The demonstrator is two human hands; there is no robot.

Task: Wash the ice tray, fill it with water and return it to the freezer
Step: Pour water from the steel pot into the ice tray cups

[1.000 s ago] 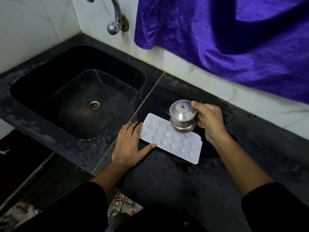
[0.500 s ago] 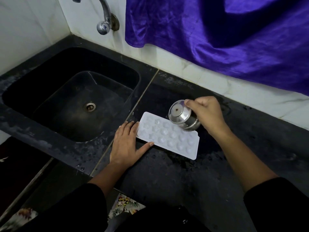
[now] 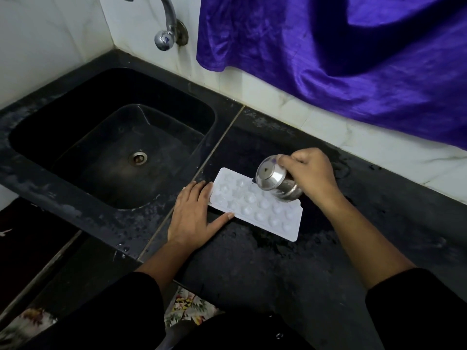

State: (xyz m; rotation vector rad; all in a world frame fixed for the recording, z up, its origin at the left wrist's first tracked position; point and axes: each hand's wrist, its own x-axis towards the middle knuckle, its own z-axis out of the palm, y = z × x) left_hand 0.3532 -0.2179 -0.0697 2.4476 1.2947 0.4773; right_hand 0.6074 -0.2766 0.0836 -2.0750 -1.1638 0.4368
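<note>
Head view, the only one. Ice tray, white, lies flat on the dark stone surface, just right of the sink. Its long side slants from far left to near right, and its round cells face up (whether they hold water I cannot tell).

My left grip is spread flat on the surface, fingers straight. The fingertips are against the tray's left short end and the thumb is stretched along its near edge.

My right grip is curled round a small steel cup. The cup is tipped hard over, base turned up and to the left, mouth end low over the tray's far right part. Whether cup and tray touch is unclear.

The sink is black, with a drain at the bottom. A chrome tap is on the white tiled wall above its far corner. A purple cloth hangs down the wall behind the surface. Wet patches lie around the tray. Both my arms have black sleeves.
</note>
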